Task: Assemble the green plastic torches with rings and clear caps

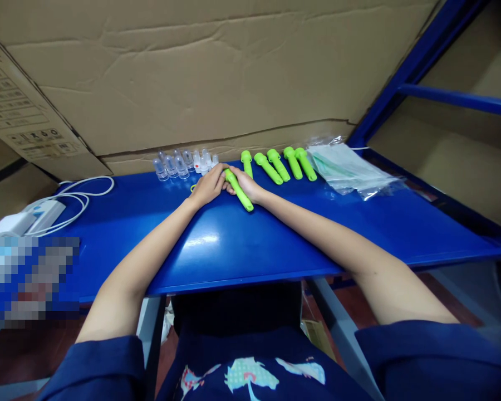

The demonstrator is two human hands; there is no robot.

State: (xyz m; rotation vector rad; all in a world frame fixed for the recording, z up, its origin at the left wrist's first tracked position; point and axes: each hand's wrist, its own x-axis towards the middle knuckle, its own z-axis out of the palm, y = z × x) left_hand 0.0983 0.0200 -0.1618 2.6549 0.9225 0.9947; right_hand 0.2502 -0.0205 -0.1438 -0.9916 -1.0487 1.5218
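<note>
Both my hands meet on a bright green plastic handle (241, 195) lying on the blue table (234, 245). My left hand (209, 186) has its fingers curled over the handle's far end. My right hand (246, 186) grips the handle from the right side. Just behind the hands stand several small clear plastic cups (179, 163) in a cluster. To the right of them several more green handles (279, 164) lie in a row.
Clear plastic bags (350, 170) lie at the back right. A white power strip with a coiled cable (45, 214) sits at the left. A cardboard wall (217, 72) closes the back. Blue frame bars (455, 100) rise on the right.
</note>
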